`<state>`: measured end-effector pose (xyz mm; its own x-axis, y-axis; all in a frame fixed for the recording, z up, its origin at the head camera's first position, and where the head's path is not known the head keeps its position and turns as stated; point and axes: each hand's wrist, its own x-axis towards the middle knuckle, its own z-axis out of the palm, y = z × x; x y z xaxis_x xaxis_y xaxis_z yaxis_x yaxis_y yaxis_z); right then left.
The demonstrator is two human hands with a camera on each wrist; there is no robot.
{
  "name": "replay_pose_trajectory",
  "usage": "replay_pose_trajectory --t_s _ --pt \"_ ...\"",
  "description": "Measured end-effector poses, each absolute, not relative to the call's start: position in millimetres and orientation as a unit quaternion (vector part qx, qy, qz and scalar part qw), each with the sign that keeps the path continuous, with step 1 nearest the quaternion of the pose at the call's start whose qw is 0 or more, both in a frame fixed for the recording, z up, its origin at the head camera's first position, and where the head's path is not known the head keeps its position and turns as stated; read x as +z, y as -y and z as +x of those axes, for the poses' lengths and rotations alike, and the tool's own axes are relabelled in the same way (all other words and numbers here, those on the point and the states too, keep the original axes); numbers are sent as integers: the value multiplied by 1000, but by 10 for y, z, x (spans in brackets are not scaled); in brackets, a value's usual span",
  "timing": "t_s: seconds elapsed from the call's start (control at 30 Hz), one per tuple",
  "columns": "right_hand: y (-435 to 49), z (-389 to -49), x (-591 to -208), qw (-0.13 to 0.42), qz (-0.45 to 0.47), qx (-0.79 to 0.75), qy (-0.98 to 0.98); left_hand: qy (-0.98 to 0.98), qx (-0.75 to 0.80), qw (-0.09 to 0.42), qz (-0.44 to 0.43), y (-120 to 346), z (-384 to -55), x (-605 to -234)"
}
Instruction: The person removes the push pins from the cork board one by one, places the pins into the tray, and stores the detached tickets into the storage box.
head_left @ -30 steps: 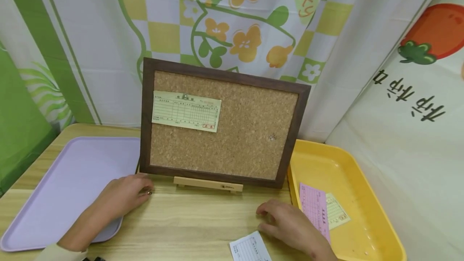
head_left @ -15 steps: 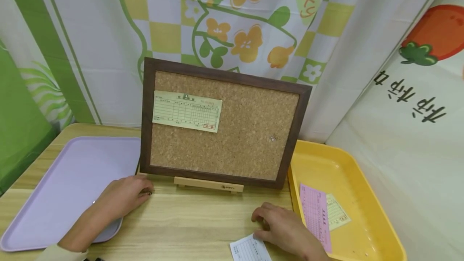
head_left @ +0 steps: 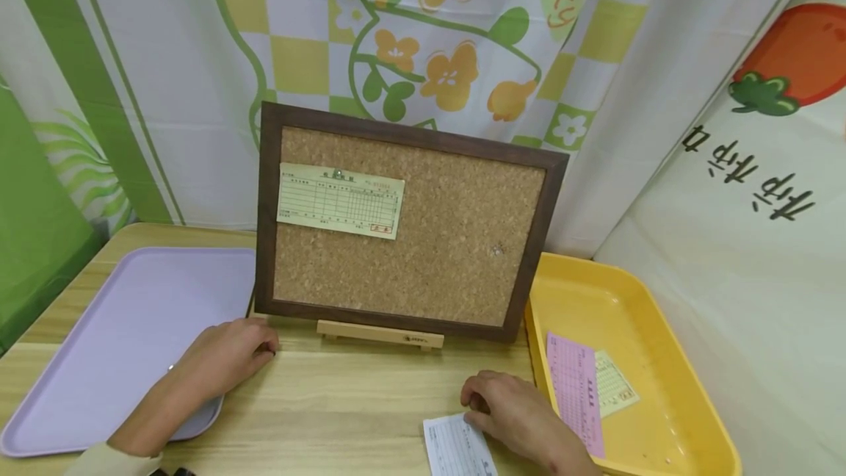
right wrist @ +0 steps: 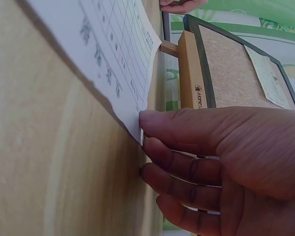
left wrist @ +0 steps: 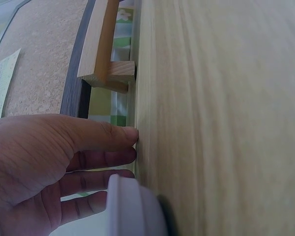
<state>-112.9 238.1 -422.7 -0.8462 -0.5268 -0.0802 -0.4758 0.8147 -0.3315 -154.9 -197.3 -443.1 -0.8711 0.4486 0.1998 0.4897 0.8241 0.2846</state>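
My right hand (head_left: 518, 417) pinches the edge of a white receipt slip (head_left: 456, 446) between thumb and index finger, low over the table. In the right wrist view the slip (right wrist: 113, 44) bends up at the pinched corner, its printed lines facing up. My left hand (head_left: 231, 355) rests loosely at the table, beside the lower left corner of the cork board (head_left: 423, 278). In the left wrist view its fingers are loosely bent, with nothing visible between thumb (left wrist: 113, 135) and fingers. A pale green receipt (head_left: 340, 200) is pinned to the board's upper left.
The board leans on a wooden stand (head_left: 380, 333). A purple tray (head_left: 178, 285) lies at the left. At the right, a yellow tray (head_left: 615, 292) contains a pink slip (head_left: 573, 391) and a pale green slip (head_left: 615, 388). Small clear pins (head_left: 497, 250) are at the board's right.
My right hand has moved left onto the white slip's upper corner and taken hold of it; the slip has shifted slightly. The left hand has hardly moved.
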Motion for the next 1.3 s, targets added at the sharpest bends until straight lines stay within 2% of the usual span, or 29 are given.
replay_pose_trajectory --t_s 0.4,0.7,1.1,1.3 --pt "-2393 -1103 -4230 86 -260 -146 -951 954 -164 62 -244 1969 -1558 -4441" --pt "-2353 -1103 -4236 65 -251 -144 -955 956 -158 56 -241 1963 -1557 -4438" --pt "-2411 -1108 -4212 77 -263 -151 -950 955 -153 82 -242 1978 -1524 -4443" --pt "-2457 -1140 -4124 46 -261 -170 -949 955 -152 94 -236 2014 -1514 -4413"
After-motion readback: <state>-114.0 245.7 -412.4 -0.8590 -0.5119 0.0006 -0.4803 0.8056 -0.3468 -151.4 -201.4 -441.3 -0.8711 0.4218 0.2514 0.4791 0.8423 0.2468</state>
